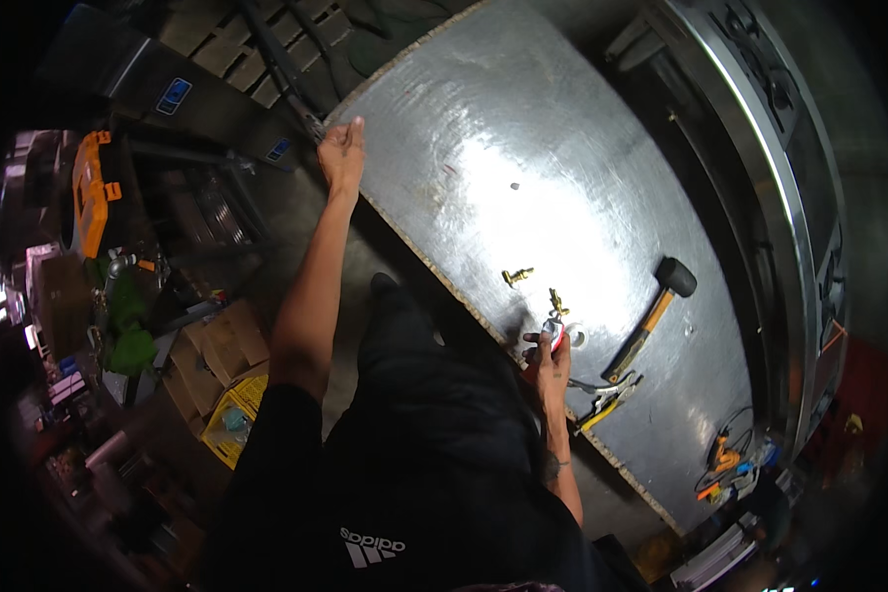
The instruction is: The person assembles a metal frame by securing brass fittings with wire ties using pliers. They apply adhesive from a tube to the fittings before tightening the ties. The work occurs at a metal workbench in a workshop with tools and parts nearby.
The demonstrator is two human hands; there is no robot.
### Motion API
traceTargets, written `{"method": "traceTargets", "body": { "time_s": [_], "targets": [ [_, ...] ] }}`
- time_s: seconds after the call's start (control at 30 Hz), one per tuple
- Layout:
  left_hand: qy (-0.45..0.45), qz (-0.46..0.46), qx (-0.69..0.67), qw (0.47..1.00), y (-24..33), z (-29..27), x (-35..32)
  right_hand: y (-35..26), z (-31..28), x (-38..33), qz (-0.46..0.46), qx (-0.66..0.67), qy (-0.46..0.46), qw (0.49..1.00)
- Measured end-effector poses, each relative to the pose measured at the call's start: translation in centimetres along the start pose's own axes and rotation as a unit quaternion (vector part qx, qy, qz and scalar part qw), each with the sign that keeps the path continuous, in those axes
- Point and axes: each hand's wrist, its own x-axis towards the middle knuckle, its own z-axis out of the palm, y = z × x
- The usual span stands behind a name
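Note:
My left hand [342, 156] is at the far left corner of the metal-topped table, its fingers pinched together beside the grey end of a long dark bar or hose [313, 125]. What lies between those fingers is too small to make out. At the table's near edge, my right hand [553, 373] grips a small red-and-white object [555, 333], perhaps a tube or a spool. Just beyond it is a brass valve fitting [558, 302], and I cannot tell if they touch. Another brass fitting [516, 276] lies to its left. A pale ring-shaped piece [577, 338] is beside my right hand.
A black-headed mallet [657, 314] and yellow-handled pliers [610, 403] lie right of my right hand. An orange power tool [726, 457] is at the table's right end. A long steel appliance [794, 197] stands behind. On the left are a yellow crate [229, 434] and cardboard [217, 345].

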Motion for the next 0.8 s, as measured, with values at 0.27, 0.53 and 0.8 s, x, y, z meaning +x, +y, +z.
{"method": "traceTargets", "body": {
  "time_s": [0.27, 0.53, 0.8],
  "targets": [
    [-0.093, 0.133, 0.015, 0.987, -0.8, -1.5, 5.2, -3.1, 3.6, 3.1, -0.045, -0.015, -0.025, 0.999],
    [-0.138, 0.161, 0.434, 0.876, 0.2, 6.2, 10.7, -6.1, 10.9, 3.0, -0.03, -0.036, 0.037, 0.998],
    [-0.085, 0.11, 0.259, 0.956, -1.5, 3.2, 21.1, -10.7, 20.0, 2.8, 0.006, 0.001, 0.073, 0.997]
  ]
}}
